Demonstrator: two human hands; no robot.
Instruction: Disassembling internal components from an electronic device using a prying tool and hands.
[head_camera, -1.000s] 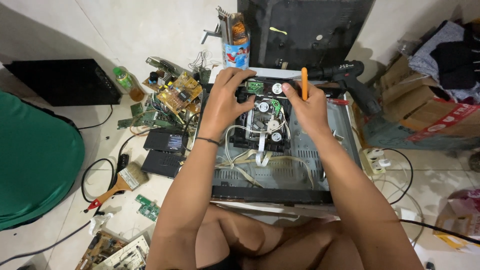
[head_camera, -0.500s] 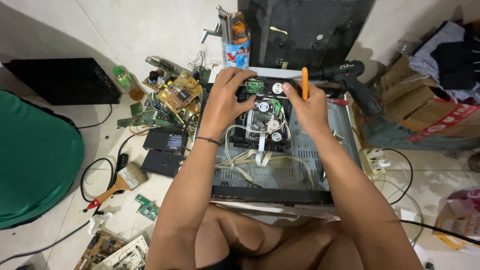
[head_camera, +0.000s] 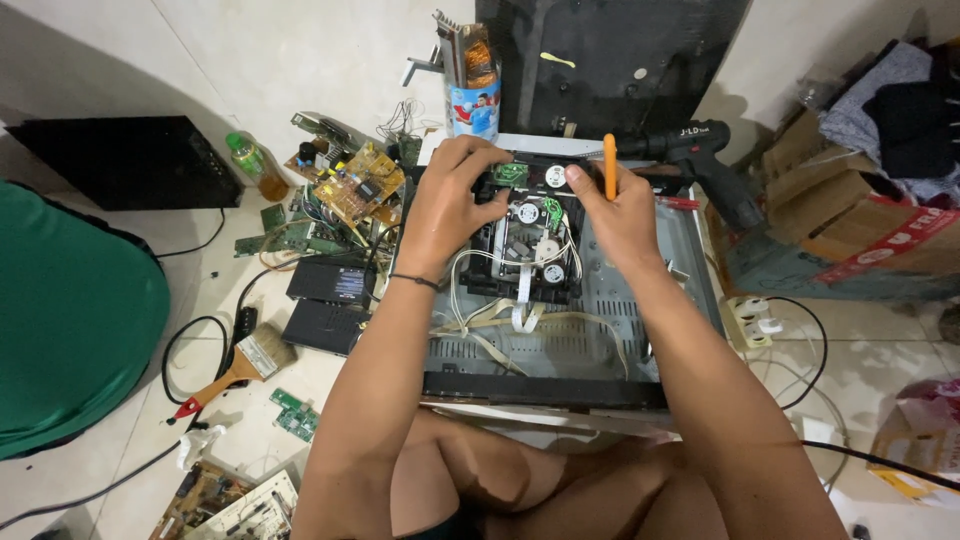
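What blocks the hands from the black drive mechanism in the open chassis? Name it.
Nothing visible does. The left hand already rests on the black drive mechanism, and the right hand, with an orange screwdriver in its grip, is at its far edge.

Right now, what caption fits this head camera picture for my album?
Both hands, left and right with an orange tool, work inside an opened disc player.

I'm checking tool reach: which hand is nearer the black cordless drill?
Right. The right hand, holding an orange tool, sits just beside the cordless drill; the left hand is farther, across the open player's mechanism.
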